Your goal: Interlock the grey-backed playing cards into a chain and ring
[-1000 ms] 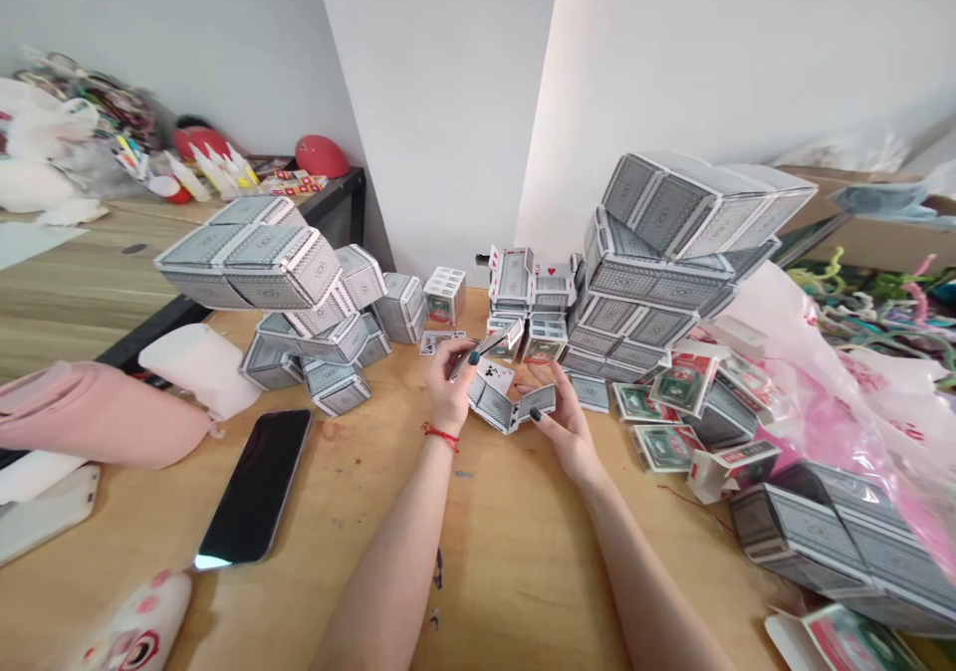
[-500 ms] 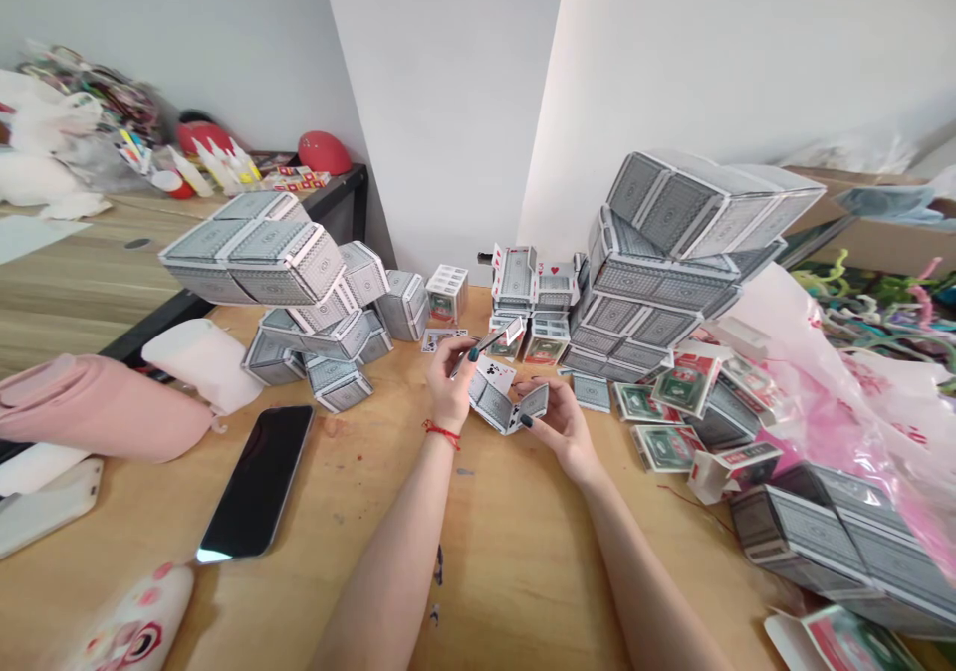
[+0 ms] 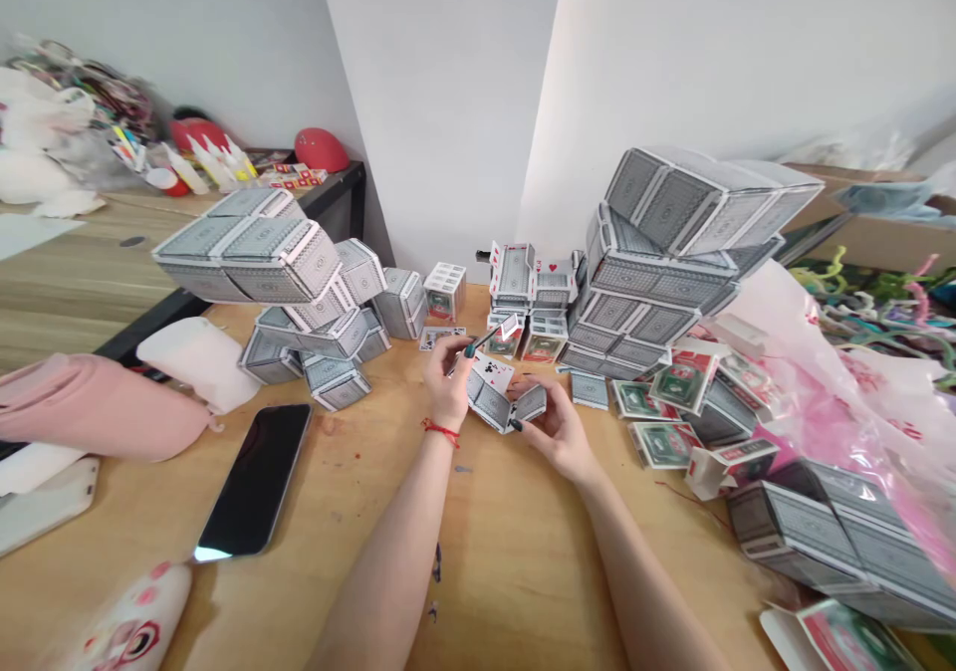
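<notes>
Working right hand [image 3: 562, 432]: thumb's slid left along the near edge of the small grey patterned paper flap [image 3: 532, 403] over the last second, tip now right by the crease. Fingers have tucked in behind it too; can't tell how hard they squeeze.
Left hand [image 3: 448, 382]: basically hasn't budged, thumb and fingers clamped on a thin, tilted, white-edged card [image 3: 504, 330].
Grey-and-white patterned folded card piece [image 3: 489, 405]: between both hands, bent with the flap into a shallow V, a white card face with black clubs [image 3: 494, 370] showing just beyond its far side.
Crease: imo the grip change puts the work at the bend now, not out at the flap's right end; left hand looks like the anchor.
Tall grey-and-white patterned card-box stack [image 3: 642, 278]: off to the right, well apart from the fingers, hasn't moved.
</notes>
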Demonstrator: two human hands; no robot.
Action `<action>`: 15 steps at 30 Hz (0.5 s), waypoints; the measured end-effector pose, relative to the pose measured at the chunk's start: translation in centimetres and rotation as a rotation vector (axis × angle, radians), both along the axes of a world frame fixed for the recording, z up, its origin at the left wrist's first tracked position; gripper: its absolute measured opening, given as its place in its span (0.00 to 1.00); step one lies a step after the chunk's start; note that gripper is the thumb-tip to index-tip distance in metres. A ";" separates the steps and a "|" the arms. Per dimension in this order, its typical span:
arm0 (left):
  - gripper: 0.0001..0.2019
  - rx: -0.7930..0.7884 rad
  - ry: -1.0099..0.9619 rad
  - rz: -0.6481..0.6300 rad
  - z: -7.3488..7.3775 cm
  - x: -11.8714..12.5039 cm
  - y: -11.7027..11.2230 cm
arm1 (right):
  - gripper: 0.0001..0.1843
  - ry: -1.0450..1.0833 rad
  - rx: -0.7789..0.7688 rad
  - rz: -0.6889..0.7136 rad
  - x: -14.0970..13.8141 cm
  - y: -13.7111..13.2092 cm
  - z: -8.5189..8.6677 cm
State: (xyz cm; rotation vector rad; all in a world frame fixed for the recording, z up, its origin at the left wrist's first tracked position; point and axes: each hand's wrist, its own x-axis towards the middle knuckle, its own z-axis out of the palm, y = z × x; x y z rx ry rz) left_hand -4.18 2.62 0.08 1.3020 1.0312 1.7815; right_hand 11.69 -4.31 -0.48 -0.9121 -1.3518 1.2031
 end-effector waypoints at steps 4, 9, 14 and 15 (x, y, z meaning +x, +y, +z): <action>0.12 0.003 0.005 0.012 0.1 0.0 0.0 | 0.32 -0.088 0.060 -0.008 -0.3 0.0 0.1; 0.11 -0.010 -0.001 0.035 0.1 -0.1 0.0 | 0.31 -0.153 0.100 -0.057 -0.7 0.0 0.3; 0.11 -0.033 -0.010 0.063 0.1 -0.1 0.1 | 0.28 -0.196 0.109 -0.074 -0.9 -0.2 0.6; 0.11 -0.032 -0.011 0.067 0.0 -0.1 0.1 | 0.27 -0.212 0.112 -0.075 -0.9 -0.2 0.7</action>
